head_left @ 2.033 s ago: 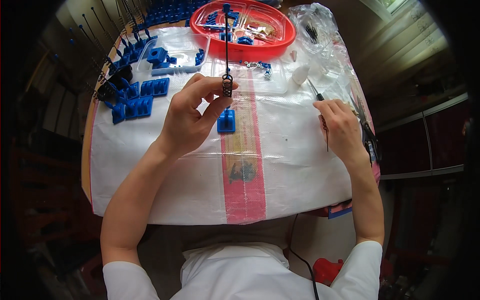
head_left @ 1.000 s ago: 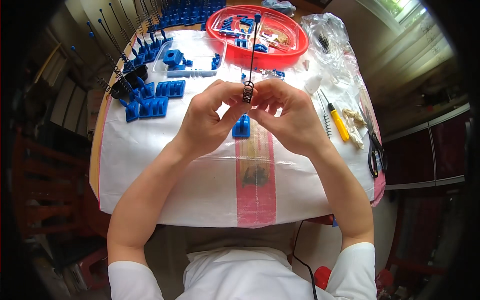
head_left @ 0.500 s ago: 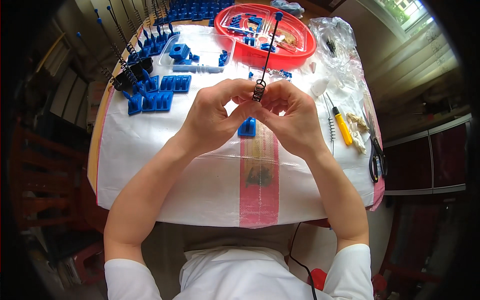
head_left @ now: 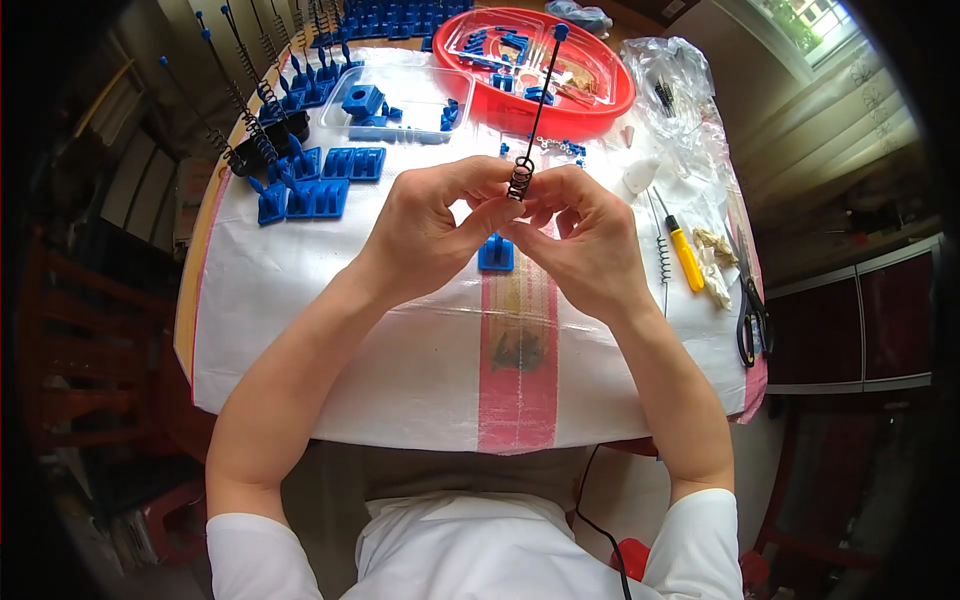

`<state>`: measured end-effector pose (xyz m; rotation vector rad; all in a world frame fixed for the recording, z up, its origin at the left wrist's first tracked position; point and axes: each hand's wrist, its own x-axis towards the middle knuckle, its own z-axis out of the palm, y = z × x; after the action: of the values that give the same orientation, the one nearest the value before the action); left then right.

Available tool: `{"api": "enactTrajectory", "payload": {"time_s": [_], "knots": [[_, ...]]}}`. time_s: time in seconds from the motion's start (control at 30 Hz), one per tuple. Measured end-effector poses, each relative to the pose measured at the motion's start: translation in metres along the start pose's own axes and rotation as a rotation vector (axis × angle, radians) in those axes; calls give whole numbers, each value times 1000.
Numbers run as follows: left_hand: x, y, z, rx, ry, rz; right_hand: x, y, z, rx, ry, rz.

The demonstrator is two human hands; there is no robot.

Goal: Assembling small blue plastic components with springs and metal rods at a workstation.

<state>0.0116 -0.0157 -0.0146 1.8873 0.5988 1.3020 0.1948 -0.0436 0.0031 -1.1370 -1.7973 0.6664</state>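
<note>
In the middle of the table I hold a black coil spring (head_left: 520, 182) upright, its long straight wire end leaning slightly right and capped by a small blue tip (head_left: 560, 33). My left hand (head_left: 430, 210) pinches the coils between thumb and fingers. Against the spring's lower end, my right hand (head_left: 588, 235) has its thumb and fingers closed; what exactly they grip there is hidden. Just below the hands a blue plastic base piece (head_left: 496, 256) sits on the white table cover (head_left: 400, 370).
At left stand several blue bases (head_left: 315, 200) and springs held upright in black holders (head_left: 255, 155). A clear tray (head_left: 420, 85) and a red basin (head_left: 590, 125) hold blue parts. On the right lie a yellow-handled screwdriver (head_left: 687, 260), a loose spring (head_left: 663, 260), scissors (head_left: 750, 325) and clear plastic bags (head_left: 690, 110).
My right thumb and fingers have shifted slightly at the spring's lower end. The spring stays nearly in place, and the whole view has moved a little.
</note>
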Motion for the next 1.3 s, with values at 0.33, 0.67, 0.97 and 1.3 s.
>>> {"api": "enactTrajectory", "payload": {"time_s": [0.33, 0.67, 0.97, 1.3], "knots": [[1, 2, -1, 56, 22, 51, 0, -4, 6, 5, 12, 48], [1, 3, -3, 98, 6, 34, -1, -8, 8, 1, 41, 80], [0, 2, -1, 86, 5, 5, 0, -2, 10, 84, 33, 104], [-5, -1, -2, -231, 91, -169, 0, -5, -8, 153, 71, 49]]}}
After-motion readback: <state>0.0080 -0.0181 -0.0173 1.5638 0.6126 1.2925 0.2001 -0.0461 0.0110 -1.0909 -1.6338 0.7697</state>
